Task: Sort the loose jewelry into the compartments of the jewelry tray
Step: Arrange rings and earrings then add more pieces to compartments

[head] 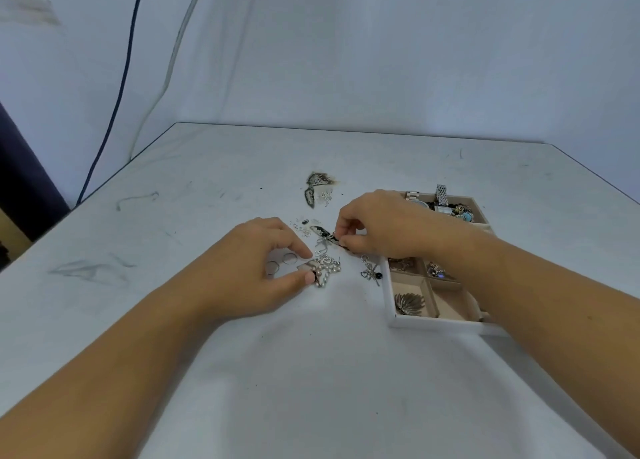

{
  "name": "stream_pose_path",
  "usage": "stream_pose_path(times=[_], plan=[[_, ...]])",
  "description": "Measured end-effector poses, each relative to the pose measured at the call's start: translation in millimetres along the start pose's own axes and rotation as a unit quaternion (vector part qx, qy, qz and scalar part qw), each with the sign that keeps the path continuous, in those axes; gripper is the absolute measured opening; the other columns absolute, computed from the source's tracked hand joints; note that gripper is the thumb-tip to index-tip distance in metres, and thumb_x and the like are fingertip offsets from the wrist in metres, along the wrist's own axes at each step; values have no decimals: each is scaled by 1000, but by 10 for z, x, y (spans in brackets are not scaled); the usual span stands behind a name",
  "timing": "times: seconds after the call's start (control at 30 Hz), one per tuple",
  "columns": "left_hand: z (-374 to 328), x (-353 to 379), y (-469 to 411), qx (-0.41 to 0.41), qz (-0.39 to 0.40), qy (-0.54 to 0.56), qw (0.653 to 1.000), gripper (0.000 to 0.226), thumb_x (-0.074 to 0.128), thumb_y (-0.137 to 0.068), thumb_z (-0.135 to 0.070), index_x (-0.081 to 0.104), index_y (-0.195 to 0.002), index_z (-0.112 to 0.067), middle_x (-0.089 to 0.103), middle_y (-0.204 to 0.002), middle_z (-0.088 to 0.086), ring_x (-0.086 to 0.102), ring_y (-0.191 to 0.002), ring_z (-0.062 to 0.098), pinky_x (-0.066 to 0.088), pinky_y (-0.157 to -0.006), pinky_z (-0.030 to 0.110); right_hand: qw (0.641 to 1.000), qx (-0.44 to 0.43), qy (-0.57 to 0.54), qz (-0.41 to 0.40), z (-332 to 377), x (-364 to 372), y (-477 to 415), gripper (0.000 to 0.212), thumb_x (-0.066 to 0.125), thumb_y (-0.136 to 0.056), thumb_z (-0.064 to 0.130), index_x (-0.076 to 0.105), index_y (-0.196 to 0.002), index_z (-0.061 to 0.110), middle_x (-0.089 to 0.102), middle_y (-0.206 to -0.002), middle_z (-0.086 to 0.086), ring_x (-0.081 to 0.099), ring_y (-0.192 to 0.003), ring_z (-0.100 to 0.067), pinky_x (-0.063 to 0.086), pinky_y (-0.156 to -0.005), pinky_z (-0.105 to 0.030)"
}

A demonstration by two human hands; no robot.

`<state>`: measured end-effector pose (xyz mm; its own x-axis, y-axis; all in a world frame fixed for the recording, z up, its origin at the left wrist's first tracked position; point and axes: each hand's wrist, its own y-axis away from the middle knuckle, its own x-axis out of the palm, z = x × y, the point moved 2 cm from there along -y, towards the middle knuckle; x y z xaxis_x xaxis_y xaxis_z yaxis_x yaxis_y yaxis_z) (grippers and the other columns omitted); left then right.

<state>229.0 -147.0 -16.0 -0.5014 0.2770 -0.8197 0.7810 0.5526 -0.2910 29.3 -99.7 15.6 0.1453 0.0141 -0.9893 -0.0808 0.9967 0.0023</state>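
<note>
Fingers (301,251) of the left hand (256,268) are curled, with thumb and forefinger a little apart around one end of a tangle of loose jewelry on the white table (311,372). The thumb tip touches a short pearl strand (329,272) with a black bead at its end; whether the hand truly grips it I cannot tell. Silver heart links (325,260) lie against the pearls. Two thin silver rings (289,258) lie flat just beside the forefinger.

Right of the pearls, a silver bow earring (370,273) with a dark bead lies just beside the tray (433,325), a white box with beige compartments, partly under the right forearm. Its near left compartment holds a silver leaf brooch (409,303); the compartments behind hold small pieces too blurred to name.

Farther on, the right hand (381,226) has its fingers tightly curled, thumb and fingertips pinching a narrow black-and-white piece (323,233) low over the table. Tiny silver bits (303,228) are scattered just left of it. The tray's far compartment holds watches (441,195) with metal bands. Beyond the hands lie two dark patterned pieces (317,180).
</note>
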Motion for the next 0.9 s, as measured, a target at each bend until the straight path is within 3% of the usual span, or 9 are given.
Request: stream_pose_path(times=[0.33, 0.43, 0.5, 0.6, 0.8, 0.9], plan=[[6, 11, -9, -17, 6, -6, 1000, 30, 64, -72, -55, 68, -96, -38, 59, -98, -23, 53, -102, -2, 45, -84, 19, 999, -12, -44, 29, 9, 28, -9, 9, 63, -84, 29, 66, -84, 21, 66, -86, 8, 62, -80, -10, 52, -72, -30], [28, -12, -12, -29, 1, -8, 1000, 32, 66, -72, -55, 67, -98, -37, 59, -98, -24, 52, -100, -5, 44, -80, 16, 997, 4, -72, 23, 34, -2, -33, 4, 66, -79, 23, 67, -82, 20, 66, -81, 10, 62, -76, -6, 52, -67, -23], [57, -39, -14, -38, -9, -13, 999, 35, 66, -72, -55, 67, -101, -35, 58, -99, -24, 51, -97, -8, 41, -77, 13, 995, 15, -99, 20, 52, -18, -54, 10, 68, -76, 18, 65, -85, 21, 66, -80, 11, 61, -75, -3, 49, -66, -19], [112, -75, -16, -56, -16, -19, 998, 35, 66, -75, -51, 66, -105, -33, 57, -99, -24, 47, -88, -17, 33, -70, 8, 992, 30, -122, 31, 81, -29, -89, 20, 68, -75, 14, 63, -93, 21, 66, -85, 8, 61, -77, -6, 51, -70, -23], [161, -76, -8, -73, -10, -36, 997, 33, 66, -79, -48, 67, -107, -31, 57, -104, -22, 49, -90, -10, 36, -72, 10, 995, 30, -80, 49, 113, -28, -91, 22, 67, -81, 40, 66, -99, 28, 60, -86, 13, 56, -79, -3, 46, -68, -22], [158, -74, -17, -72, -1, -49, 996, 33, 65, -80, -49, 66, -108, -31, 57, -106, -21, 50, -90, -9, 38, -74, 11, 995, 36, -77, 53, 124, -17, -108, 22, 68, -82, 40, 68, -98, 26, 62, -83, 13, 57, -75, -3, 45, -65, -20]])
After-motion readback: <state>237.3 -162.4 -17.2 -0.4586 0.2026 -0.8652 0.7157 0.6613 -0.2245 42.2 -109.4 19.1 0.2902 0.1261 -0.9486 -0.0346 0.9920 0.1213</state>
